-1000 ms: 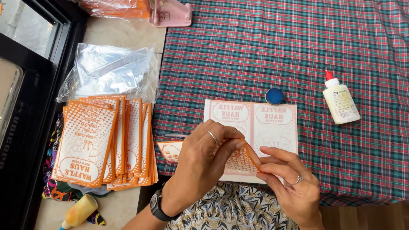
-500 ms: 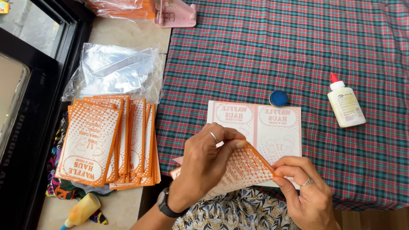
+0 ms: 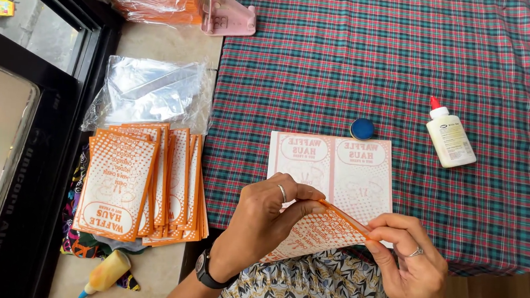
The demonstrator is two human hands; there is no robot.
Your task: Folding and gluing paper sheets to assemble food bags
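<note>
- Left hand (image 3: 261, 218), ring on one finger and dark watch at the wrist, fingers pressed down on an orange-and-white printed paper sheet (image 3: 318, 233), holding its folded flap near the table's front edge.
- Right hand (image 3: 410, 265), also ringed, fingers pinching the orange edge of the same sheet at its right corner.
- Beneath and just behind, a flat white printed sheet (image 3: 333, 171) with two orange panels, lying on the red-and-green plaid tablecloth (image 3: 354, 63).
- Small blue round cap (image 3: 362, 129) touching that sheet's far edge.
- White glue bottle (image 3: 450, 136) with red tip lying well to the right.
- Left of the cloth, a fanned stack of orange printed bags (image 3: 139, 185), clear plastic wrap (image 3: 150, 91) behind it, yellow glue bottle (image 3: 108, 272) in front.
</note>
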